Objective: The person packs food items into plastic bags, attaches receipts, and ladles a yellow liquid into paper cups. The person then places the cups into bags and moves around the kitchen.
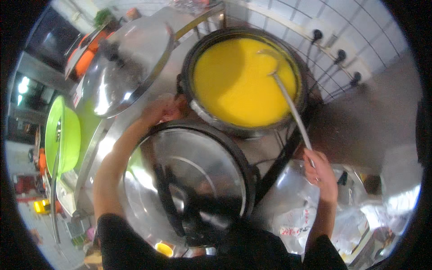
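My right hand [319,168] grips the long metal handle of a ladle [293,104]. Its bowl end dips into yellow liquid [229,84], which fills a large round dark-rimmed pot [209,118]. Beside the pot's near left side is my left hand [172,107], blurred and close to the dark side handle [180,84]; whether it grips anything is unclear. Just in front of my body stands a second round pot with a shiny metal lid [202,162] on it. Another domed lid [131,64] with a black knob leans at the upper left.
At the left is a lime-green basin [69,138] with a long-handled metal utensil [55,199] over its rim. Clear plastic bags [293,209] bearing print lie at the lower right. Several black plugs with cords [341,55] sit on the tiled wall [287,15].
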A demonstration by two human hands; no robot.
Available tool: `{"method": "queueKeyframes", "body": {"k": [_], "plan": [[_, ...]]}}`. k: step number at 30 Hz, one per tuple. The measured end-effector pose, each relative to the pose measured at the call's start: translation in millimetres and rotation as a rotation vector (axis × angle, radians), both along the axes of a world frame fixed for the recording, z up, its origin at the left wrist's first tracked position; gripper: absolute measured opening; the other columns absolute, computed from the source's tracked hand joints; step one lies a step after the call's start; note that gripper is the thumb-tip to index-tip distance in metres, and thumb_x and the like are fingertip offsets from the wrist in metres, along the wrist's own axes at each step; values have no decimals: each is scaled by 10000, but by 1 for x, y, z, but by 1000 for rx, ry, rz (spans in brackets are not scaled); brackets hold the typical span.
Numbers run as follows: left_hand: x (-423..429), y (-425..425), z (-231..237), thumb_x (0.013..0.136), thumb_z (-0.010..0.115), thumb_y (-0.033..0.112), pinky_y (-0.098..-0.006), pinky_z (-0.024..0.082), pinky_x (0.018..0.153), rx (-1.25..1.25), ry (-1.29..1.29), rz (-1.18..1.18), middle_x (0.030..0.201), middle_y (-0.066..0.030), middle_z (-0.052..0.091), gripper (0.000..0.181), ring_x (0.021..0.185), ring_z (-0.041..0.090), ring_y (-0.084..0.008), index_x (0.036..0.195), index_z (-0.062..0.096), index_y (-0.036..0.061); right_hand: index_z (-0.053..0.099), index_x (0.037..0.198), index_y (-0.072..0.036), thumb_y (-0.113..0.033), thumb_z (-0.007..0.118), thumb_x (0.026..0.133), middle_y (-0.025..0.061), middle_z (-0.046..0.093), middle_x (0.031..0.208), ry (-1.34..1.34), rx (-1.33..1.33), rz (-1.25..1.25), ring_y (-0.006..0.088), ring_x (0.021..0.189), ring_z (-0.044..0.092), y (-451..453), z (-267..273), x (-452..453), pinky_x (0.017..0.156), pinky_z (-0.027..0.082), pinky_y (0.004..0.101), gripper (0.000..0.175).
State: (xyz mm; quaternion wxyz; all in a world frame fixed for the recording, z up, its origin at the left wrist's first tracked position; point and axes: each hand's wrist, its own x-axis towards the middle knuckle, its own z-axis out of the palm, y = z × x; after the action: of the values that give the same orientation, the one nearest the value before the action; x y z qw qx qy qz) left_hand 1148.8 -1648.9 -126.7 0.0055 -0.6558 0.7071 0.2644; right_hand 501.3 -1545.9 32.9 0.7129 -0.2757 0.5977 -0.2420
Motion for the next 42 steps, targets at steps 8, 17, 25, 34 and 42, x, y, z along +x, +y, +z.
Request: {"method": "queueKeyframes", "body": {"k": [8, 17, 25, 34, 42], "plan": [[-21, 188, 160, 897, 742, 176, -529, 507, 1060, -460, -556, -59, 1395, -133, 581, 267, 1426, 455, -402, 1148, 722, 87, 651, 879, 45, -383, 626, 1031, 159, 648, 628, 843, -643, 259, 305, 466, 633, -6, -30, 25, 458, 516, 424, 455], [-188, 488, 397, 770, 615, -133, -404, 518, 1037, -439, -133, 189, 1337, -185, 529, 165, 1388, 463, -408, 883, 620, -13, 681, 872, 94, -363, 585, 1031, 204, 684, 676, 695, -568, 422, 331, 569, 705, -49, -65, 32, 536, 544, 481, 493], [-367, 739, 470, 964, 612, 67, -463, 434, 1144, -328, 909, 1157, 1504, -219, 517, 372, 1372, 540, -333, 1324, 556, -7, 639, 891, 40, -387, 666, 1009, 159, 665, 746, 529, -601, 356, 294, 582, 629, -117, -143, 36, 645, 508, 499, 444], [-375, 655, 378, 844, 825, 126, -498, 505, 1092, -522, 1551, 650, 1581, -283, 390, 686, 1386, 520, -386, 1412, 440, 107, 684, 992, 18, -292, 513, 1063, 224, 717, 823, 387, -579, 498, 360, 697, 711, -92, -138, 93, 615, 550, 521, 361], [-435, 536, 351, 611, 1032, 216, -564, 331, 1225, -44, 1353, 212, 1594, -196, 350, 1348, 1507, 362, -368, 1602, 120, 172, 407, 776, -138, -409, 489, 1136, -64, 314, 552, -779, 357, 117, 42, 386, 280, -45, -69, 61, 326, 225, 208, 458]]}}
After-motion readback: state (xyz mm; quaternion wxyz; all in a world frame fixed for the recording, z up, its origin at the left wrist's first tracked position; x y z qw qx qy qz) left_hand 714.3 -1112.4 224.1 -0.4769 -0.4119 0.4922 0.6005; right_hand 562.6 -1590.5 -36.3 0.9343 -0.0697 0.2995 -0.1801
